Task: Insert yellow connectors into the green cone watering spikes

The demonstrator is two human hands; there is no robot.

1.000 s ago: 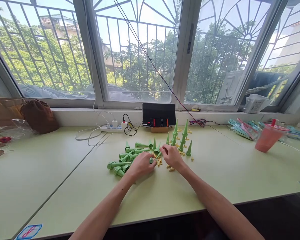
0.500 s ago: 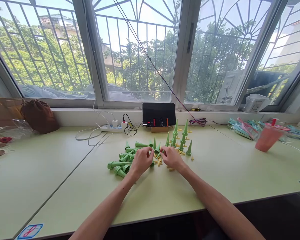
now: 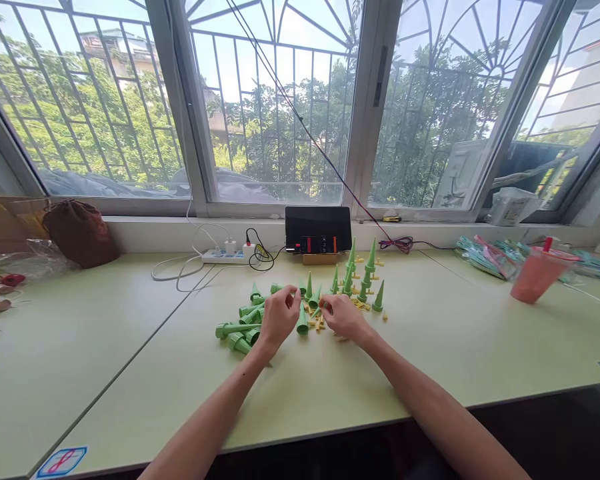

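My left hand (image 3: 281, 315) is over the right side of a pile of green plastic plant-watering spikes (image 3: 240, 343), its thumb and fingers curled together; what they hold, if anything, is hidden. Close to its right, a green spike (image 3: 303, 321) lies with its wide end towards me. My right hand (image 3: 346, 317) is closed in a pinch on a thin green spike (image 3: 319, 311), mostly hidden by the fingers. Small yellow valves (image 3: 319, 324) lie between the hands. Beyond my right hand, several green spikes (image 3: 370, 260) stand upright, some stacked, with yellow valves around them.
A phone (image 3: 320, 245) leans on a dark tablet (image 3: 317, 219) at the back. A power strip (image 3: 225, 256) with cables is left of it. A red cup with a straw (image 3: 539, 277) and plastic packets (image 3: 485, 259) are on the right, a brown pouch (image 3: 80, 233) far left.
My left hand has risen away from the yellow valves and moved left and back over the green pile, uncovering a lying spike. My right hand has stayed almost still.
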